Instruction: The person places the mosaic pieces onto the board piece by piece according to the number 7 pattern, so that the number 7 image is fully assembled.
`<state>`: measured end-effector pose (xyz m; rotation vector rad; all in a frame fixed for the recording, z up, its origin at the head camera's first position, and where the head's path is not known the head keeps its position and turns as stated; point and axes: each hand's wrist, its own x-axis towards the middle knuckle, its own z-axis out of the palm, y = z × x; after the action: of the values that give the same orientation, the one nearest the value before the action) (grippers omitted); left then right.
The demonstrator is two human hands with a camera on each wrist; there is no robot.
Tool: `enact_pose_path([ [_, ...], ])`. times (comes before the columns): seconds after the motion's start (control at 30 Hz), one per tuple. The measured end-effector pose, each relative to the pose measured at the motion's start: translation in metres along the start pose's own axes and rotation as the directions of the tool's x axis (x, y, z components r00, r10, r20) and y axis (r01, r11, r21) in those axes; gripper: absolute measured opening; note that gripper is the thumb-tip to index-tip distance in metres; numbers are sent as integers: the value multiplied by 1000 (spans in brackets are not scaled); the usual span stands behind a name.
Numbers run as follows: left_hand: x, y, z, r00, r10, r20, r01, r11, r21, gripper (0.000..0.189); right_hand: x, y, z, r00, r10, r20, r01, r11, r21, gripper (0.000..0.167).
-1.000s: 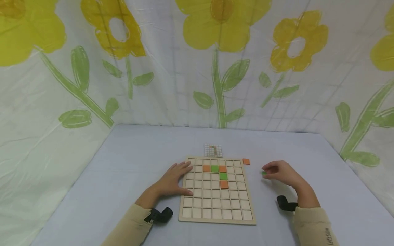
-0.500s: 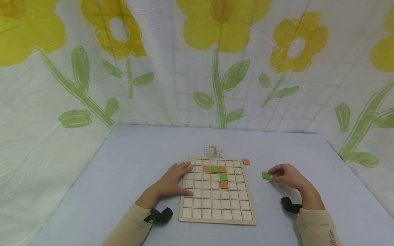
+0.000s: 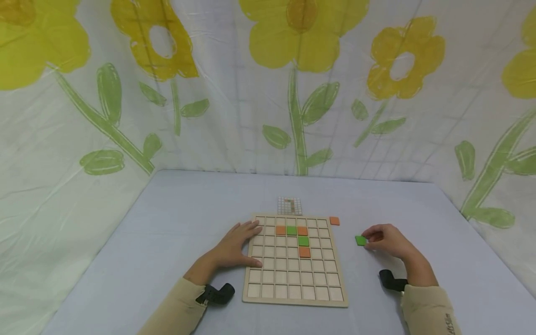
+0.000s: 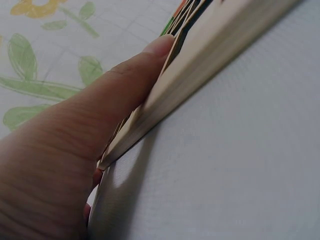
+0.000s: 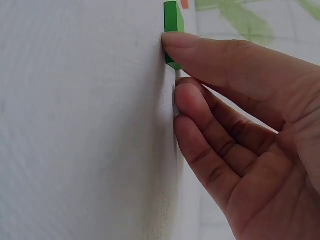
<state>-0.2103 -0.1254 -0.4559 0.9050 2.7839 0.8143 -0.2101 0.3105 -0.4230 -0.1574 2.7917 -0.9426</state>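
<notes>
In the head view a wooden grid board (image 3: 270, 279) lies on the table, several orange and green square tiles set in its upper cells. My left hand (image 3: 234, 246) rests on the board's left edge, thumb and fingers spread; the left wrist view has the thumb (image 4: 125, 77) lying over the raised rim. Off the board's right side, my right hand (image 3: 385, 239) pinches a green tile (image 3: 360, 240) at its right edge, close to the tabletop. The right wrist view puts the thumb across the green tile (image 5: 173, 17), the index fingertip mostly hidden and the other fingers curled below.
A loose orange tile (image 3: 334, 221) lies by the board's upper right corner. Behind the board is a small card (image 3: 289, 205) printed with a coloured grid. A flower-patterned curtain (image 3: 226, 116) hangs along the table's far edge.
The green tile, mostly hidden in my right fingers earlier, now shows flat beside them. My right hand drew back right, then shifted slightly left with the tile. The left hand has stayed in place.
</notes>
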Motion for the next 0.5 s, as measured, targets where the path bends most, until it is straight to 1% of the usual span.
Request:
enact_pose_path([
  [0.2, 0, -1, 1, 1000, -21, 15, 20, 1000, 13, 98, 0, -2, 2, 1000, -6, -10, 6, 1000, -14, 31],
  [0.5, -1, -1, 0, 1000, 9, -3, -8, 1000, 11, 97, 0, -6, 2, 1000, -18, -16, 17, 999, -31, 30],
])
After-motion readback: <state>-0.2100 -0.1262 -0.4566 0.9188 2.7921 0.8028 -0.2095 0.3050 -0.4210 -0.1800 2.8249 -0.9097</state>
